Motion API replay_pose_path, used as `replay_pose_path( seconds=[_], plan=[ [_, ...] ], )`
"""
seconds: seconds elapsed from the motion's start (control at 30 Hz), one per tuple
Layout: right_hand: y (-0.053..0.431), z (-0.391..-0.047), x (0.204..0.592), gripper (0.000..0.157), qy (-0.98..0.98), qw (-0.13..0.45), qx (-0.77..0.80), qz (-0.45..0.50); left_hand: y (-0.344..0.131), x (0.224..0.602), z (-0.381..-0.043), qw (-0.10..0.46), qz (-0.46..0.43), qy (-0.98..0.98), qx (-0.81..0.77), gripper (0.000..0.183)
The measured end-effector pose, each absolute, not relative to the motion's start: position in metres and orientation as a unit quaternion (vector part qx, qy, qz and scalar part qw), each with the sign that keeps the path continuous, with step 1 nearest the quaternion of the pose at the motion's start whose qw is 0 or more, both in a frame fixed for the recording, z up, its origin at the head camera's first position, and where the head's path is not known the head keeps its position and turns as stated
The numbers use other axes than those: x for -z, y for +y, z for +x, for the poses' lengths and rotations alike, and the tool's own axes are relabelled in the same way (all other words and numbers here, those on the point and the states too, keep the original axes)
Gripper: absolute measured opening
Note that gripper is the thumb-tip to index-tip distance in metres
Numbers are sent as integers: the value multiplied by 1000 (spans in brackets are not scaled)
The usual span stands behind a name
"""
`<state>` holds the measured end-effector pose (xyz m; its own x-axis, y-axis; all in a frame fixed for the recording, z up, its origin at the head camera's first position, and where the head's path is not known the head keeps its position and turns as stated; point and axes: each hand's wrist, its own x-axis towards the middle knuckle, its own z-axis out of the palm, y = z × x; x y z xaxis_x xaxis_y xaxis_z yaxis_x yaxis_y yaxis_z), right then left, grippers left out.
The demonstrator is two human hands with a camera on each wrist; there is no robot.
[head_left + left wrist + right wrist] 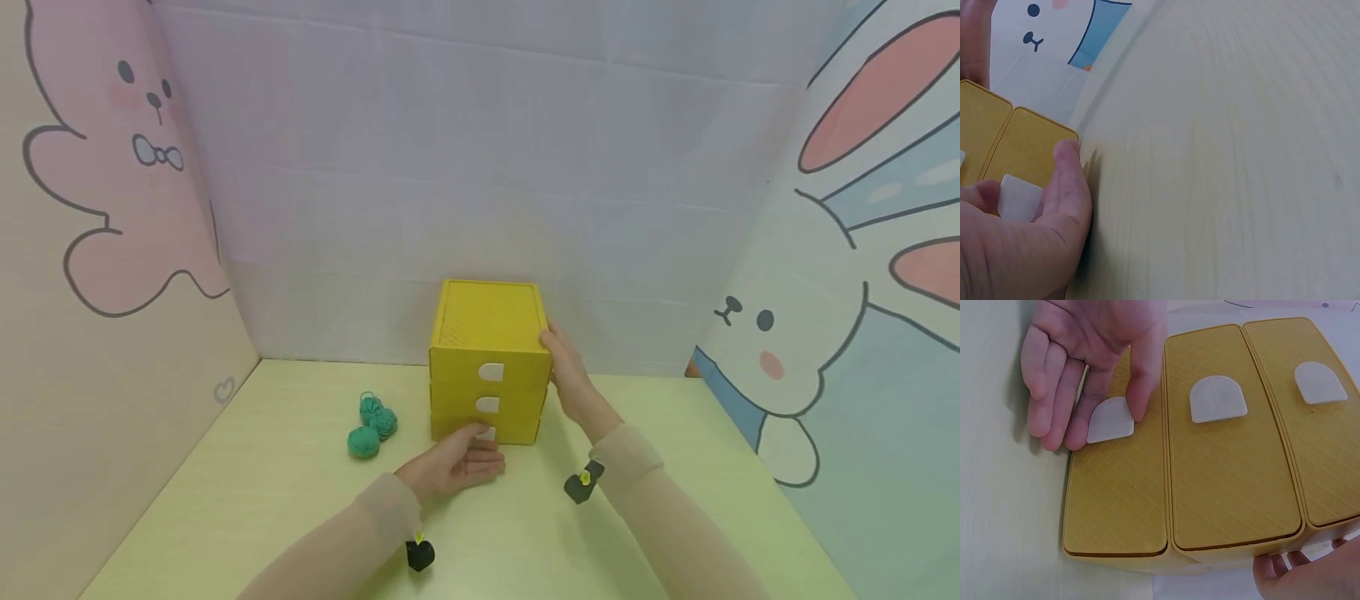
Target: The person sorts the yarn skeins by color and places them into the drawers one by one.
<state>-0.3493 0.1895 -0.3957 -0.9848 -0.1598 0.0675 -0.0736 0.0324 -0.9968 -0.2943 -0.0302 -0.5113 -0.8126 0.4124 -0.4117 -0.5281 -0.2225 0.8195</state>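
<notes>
Likely light, stiff plastic, the yellow box (491, 321) against my outstretched right hand (573, 382) is best held by the white tab (1112, 420) my left hand (459, 462) pinches.

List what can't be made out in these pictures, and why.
Inside of the yellow box: head and right wrist views; the closed drawer fronts hide it.
Bottom white handle: head view; partly covered by the left hand.
Top drawer: left wrist view; cut off by the left edge.
Right hand: right wrist view; cut off at the lower right.
Green yarn balls: head view; too small to trace strands.
</notes>
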Motion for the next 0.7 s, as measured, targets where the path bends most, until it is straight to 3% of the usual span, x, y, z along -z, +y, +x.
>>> replay_pose_path(
  seconds=[0.7],
  plan=[
    [188, -351, 396, 64, 725, 24, 684, -74, -32, 515, -276, 304, -43, 550, -776, 60]
  ],
)
